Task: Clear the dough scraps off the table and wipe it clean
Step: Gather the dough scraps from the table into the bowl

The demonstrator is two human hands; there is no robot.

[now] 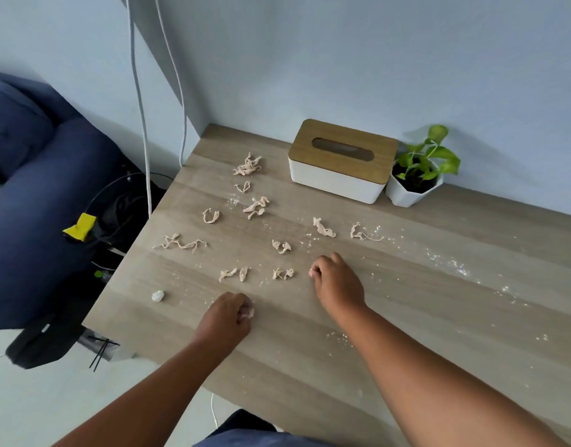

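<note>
Left hand: your left hand (230, 317) is near the front of the table (407, 317), knuckles up, fingers curled into a loose fist round a pale lump of dough (247, 312) that shows at the fingertips.
Left forearm: it runs in from the lower left, bare, angled up and to the right toward the hand.
Right hand: your right hand (337, 282) lies farther in and to the right, back of the hand up, fingers bent down and pinched on a small pale bit (312, 271) at the table surface; you cannot tell how firmly it holds it.
Right forearm: it crosses from the lower right corner, low over the wood.
Dough scraps: thin beige dough scraps (247, 166) lie scattered over the left and middle of the table, from just beside the tissue box (340, 161) down to a pair (282, 274) just left of your right hand; one long strand (181, 244) lies near the left edge.
White lump: a small white wad (157, 296) sits alone near the left front edge.
Flour: white specks dust the wood, thickest to the right.
Plant: a small potted plant (418, 175) stands touching the tissue box's right end.
Writing: no lettering can be read on anything here.
</note>
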